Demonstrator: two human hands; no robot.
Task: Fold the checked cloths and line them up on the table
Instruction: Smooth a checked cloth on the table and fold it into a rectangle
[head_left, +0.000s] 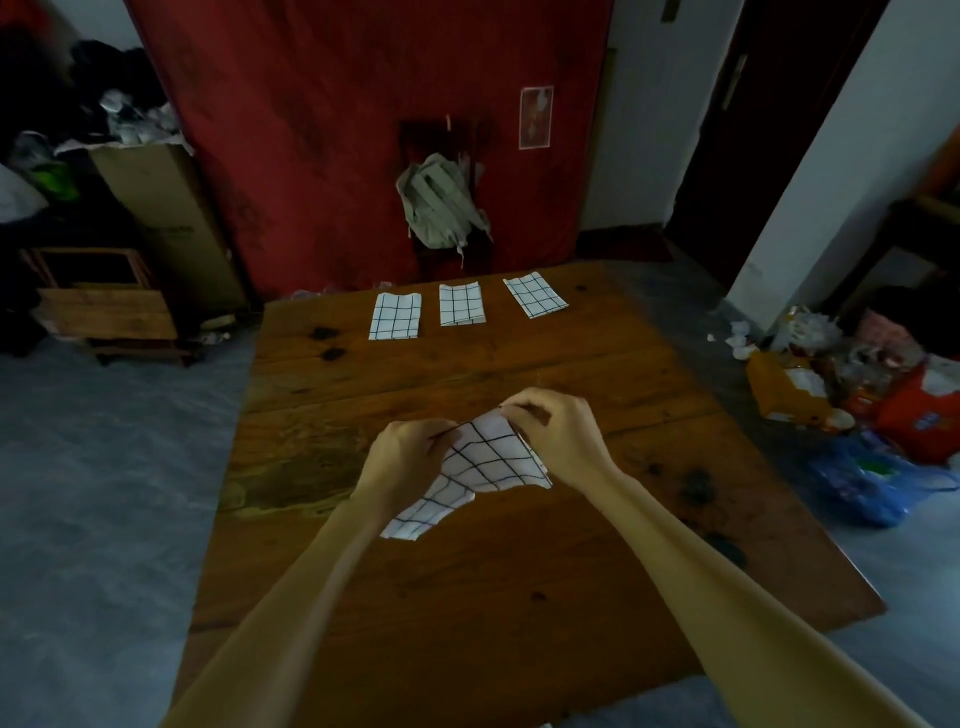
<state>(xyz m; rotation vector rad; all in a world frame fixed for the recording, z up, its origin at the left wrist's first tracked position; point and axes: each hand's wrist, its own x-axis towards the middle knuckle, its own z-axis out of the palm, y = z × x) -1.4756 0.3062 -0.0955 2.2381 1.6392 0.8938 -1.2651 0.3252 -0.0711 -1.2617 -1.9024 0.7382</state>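
A white cloth with a black check (480, 462) is held above the middle of the wooden table (467, 597). My left hand (408, 452) pinches its left edge, and my right hand (558, 431) pinches its top right corner. The cloth's lower part droops toward the table under my left forearm. Three folded checked cloths lie in a row near the table's far edge: the left one (395, 316), the middle one (461, 305) and the right one (535, 296), which is turned slightly.
A chair with a pale backpack (441, 208) stands behind the table against a red wall. Wooden crates (104, 306) and a cardboard box (166, 208) are on the left. Bags and litter (857, 405) lie on the floor at the right.
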